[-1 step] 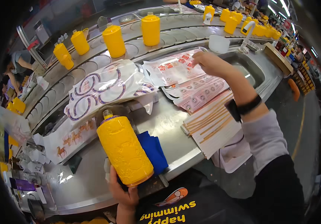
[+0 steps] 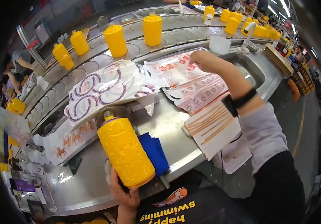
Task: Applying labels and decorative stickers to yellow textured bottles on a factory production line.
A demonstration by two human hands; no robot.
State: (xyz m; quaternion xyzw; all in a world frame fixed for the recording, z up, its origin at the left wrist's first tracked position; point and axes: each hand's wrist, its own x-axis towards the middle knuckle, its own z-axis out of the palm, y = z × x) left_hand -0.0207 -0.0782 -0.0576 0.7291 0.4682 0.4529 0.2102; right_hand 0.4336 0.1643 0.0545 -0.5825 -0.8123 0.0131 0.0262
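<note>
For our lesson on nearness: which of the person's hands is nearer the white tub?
Right. The right hand is close by the white tub, over the red-printed sheet; the left hand is farther off, holding the yellow bottle.

Factory workshop: curved conveyor [image 2: 179, 35] w/ matching yellow btls [image 2: 152, 30], steel bench [image 2: 86, 190] & co-workers [image 2: 21, 59] in bkgd.

bottle [image 2: 126, 153] left of cloth [image 2: 154, 154] | sheets [image 2: 199, 93] left of sink [image 2: 248, 67] | conveyor [image 2: 135, 36] behind sheets and sink
</note>
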